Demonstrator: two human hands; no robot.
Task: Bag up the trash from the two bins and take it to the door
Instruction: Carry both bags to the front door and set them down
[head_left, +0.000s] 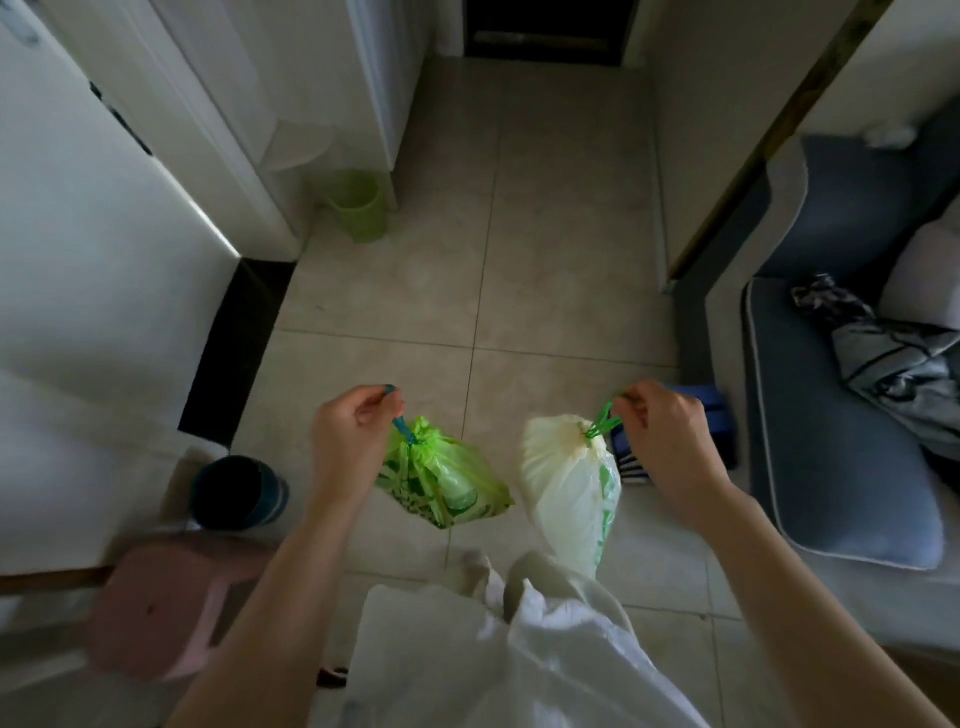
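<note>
A small green trash bag (441, 475), tied shut, hangs from its blue drawstring, which my left hand (349, 431) grips. My right hand (662, 431) pinches the green drawstring of a larger white trash bag (563, 483), also drawn shut and hanging above the tiled floor. The two bags hang side by side in front of me, apart from each other. A light green bin (358, 205) stands by the wall far left down the hallway. At lower left a dark blue bin (239, 491) stands beside me. The dark door (545, 31) is at the far end of the hallway.
A grey sofa (841, 415) with crumpled clothes lies to the right, and a blue striped thing (717, 431) sits at its foot. A pink stool (171, 603) stands at lower left. White cabinets line the left side. The tiled floor (545, 249) runs straight ahead.
</note>
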